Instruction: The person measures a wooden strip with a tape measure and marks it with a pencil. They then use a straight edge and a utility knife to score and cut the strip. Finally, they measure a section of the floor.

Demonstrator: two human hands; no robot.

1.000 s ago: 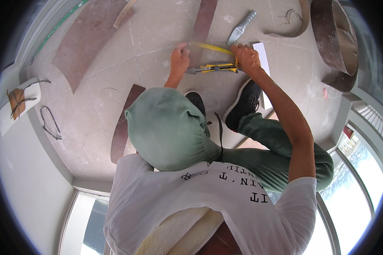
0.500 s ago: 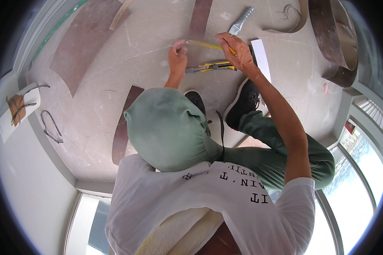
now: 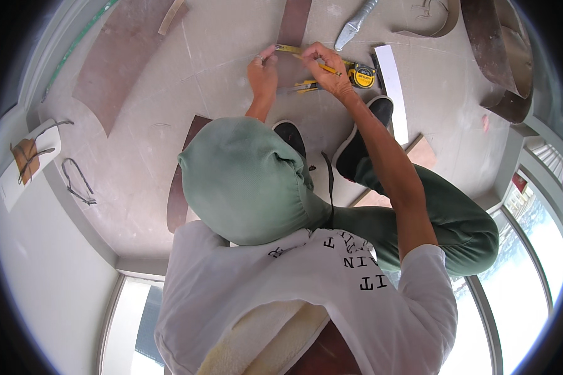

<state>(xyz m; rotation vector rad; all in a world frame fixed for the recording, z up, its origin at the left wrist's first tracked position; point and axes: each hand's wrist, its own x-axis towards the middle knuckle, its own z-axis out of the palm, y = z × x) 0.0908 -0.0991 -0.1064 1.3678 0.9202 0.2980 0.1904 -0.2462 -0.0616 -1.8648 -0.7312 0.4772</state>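
My left hand (image 3: pixel 263 78) pinches the end of the yellow tape blade (image 3: pixel 288 49), stretched across a long brown strip (image 3: pixel 293 22). My right hand (image 3: pixel 325 69) holds a yellow pencil (image 3: pixel 329 69) with its tip at the strip, by the blade. The black-and-yellow tape measure case (image 3: pixel 361 75) rests just right of my right hand. A yellow-and-grey utility knife (image 3: pixel 308 86) lies below, partly behind that hand. Above it lies a silver-grey flat-bladed tool (image 3: pixel 355 25), and to the right a white strip (image 3: pixel 392 94).
Brown sheets (image 3: pixel 116 62) lie at upper left, curled pieces (image 3: pixel 494 44) at upper right. A dark strip (image 3: pixel 184 194) lies beside my knee (image 3: pixel 238 175). A white board (image 3: pixel 31 159) with cord is at left, a loop (image 3: pixel 75 181) on the floor (image 3: pixel 125 206) nearby. Glazing (image 3: pixel 525 237) borders the right.
Both hands have moved up the strip, the right also leftward over it, now with the pencil showing. The tape measure case is now visible beside the right hand, and less blade shows.
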